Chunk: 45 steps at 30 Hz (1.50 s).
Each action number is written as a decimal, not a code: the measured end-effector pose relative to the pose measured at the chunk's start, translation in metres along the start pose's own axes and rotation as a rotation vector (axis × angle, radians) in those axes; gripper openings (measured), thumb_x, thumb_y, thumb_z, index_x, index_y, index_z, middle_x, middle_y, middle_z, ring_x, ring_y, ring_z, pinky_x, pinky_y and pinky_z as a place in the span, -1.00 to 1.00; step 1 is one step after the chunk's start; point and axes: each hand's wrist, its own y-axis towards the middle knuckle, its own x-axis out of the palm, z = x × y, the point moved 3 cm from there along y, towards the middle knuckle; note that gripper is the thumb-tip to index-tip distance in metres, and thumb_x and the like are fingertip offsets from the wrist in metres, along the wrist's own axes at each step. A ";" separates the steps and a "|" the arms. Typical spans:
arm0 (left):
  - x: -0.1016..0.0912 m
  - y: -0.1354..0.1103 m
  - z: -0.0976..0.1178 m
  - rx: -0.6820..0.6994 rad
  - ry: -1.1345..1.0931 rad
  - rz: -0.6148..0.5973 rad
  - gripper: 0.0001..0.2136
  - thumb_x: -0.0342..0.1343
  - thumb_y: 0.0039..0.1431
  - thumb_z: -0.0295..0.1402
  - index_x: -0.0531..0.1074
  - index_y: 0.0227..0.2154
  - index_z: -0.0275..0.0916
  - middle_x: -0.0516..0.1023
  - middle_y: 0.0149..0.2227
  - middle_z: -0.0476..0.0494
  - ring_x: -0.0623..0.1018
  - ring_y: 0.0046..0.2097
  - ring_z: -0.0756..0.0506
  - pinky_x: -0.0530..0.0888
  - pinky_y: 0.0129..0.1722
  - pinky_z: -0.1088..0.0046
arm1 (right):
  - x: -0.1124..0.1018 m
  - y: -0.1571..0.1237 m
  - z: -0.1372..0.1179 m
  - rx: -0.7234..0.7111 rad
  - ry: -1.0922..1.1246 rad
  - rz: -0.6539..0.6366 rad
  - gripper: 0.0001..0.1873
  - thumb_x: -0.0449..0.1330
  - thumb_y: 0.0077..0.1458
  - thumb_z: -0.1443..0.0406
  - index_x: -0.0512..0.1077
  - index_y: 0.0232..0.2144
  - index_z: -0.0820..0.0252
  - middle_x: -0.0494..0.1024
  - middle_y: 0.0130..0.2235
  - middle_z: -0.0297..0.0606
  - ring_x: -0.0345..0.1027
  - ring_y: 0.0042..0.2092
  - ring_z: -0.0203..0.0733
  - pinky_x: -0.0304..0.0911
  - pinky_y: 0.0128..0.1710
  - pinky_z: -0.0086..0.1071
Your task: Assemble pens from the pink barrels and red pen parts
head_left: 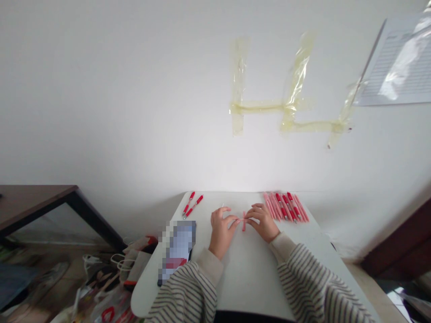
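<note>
Both my hands meet over the middle of the small white table [249,269]. My left hand [221,229] and my right hand [261,221] each pinch a thin pink pen part [243,221] held upright between their fingertips. To the right of my right hand lies a row of several pink and red pens [286,207]. Two red pens [191,205] lie at the table's far left corner. A thin pale piece shows just beyond my left hand; I cannot make out what it is.
A phone [178,251] lies at the table's left edge. The white wall behind carries yellowed tape strips [289,107] and a taped sheet [397,67]. A dark desk [37,202] stands on the left, with bags and cables [111,278] on the floor.
</note>
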 end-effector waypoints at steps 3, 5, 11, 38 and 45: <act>-0.001 0.001 0.001 -0.010 0.006 -0.006 -0.93 0.28 0.12 -0.25 0.65 -0.36 -0.02 0.46 -0.05 -0.15 0.42 0.05 -0.18 0.43 0.11 0.06 | 0.000 0.000 0.000 0.001 -0.006 -0.001 -0.93 0.30 0.16 0.23 0.60 -0.30 0.05 0.61 -0.25 -0.20 0.29 0.01 0.02 0.30 0.08 0.01; -0.002 0.001 0.002 -0.016 0.008 -0.011 -0.93 0.28 0.12 -0.24 0.65 -0.36 -0.02 0.46 -0.05 -0.15 0.42 0.05 -0.18 0.43 0.12 0.06 | 0.000 0.000 0.000 0.004 -0.011 -0.008 -0.92 0.30 0.17 0.23 0.60 -0.30 0.04 0.61 -0.25 -0.19 0.28 0.02 0.03 0.29 0.08 0.02; -0.001 0.000 0.001 -0.018 0.016 -0.012 -0.93 0.27 0.13 -0.25 0.65 -0.34 -0.01 0.46 -0.05 -0.14 0.41 0.06 -0.18 0.41 0.13 0.05 | -0.002 0.001 -0.003 0.011 -0.034 -0.018 -0.92 0.30 0.16 0.24 0.62 -0.29 0.02 0.60 -0.25 -0.18 0.27 0.02 0.02 0.30 0.07 0.00; -0.009 0.001 -0.009 -0.126 0.100 0.025 -0.88 0.15 0.23 -0.30 0.60 -0.26 -0.04 0.42 -0.03 -0.15 0.40 0.07 -0.19 0.36 0.14 0.05 | 0.006 -0.008 0.007 0.182 -0.196 -0.228 -0.58 0.19 0.16 0.47 0.59 -0.07 -0.16 0.44 0.10 -0.19 0.21 0.14 0.03 0.28 0.15 0.01; -0.011 0.002 -0.007 -0.137 0.104 0.035 -0.89 0.18 0.19 -0.30 0.61 -0.29 -0.04 0.43 -0.05 -0.14 0.41 0.04 -0.19 0.36 0.12 0.07 | 0.006 -0.007 0.009 0.134 -0.167 -0.156 -0.84 0.29 0.15 0.33 0.63 -0.26 -0.06 0.50 0.01 -0.16 0.27 0.09 0.04 0.32 0.10 0.01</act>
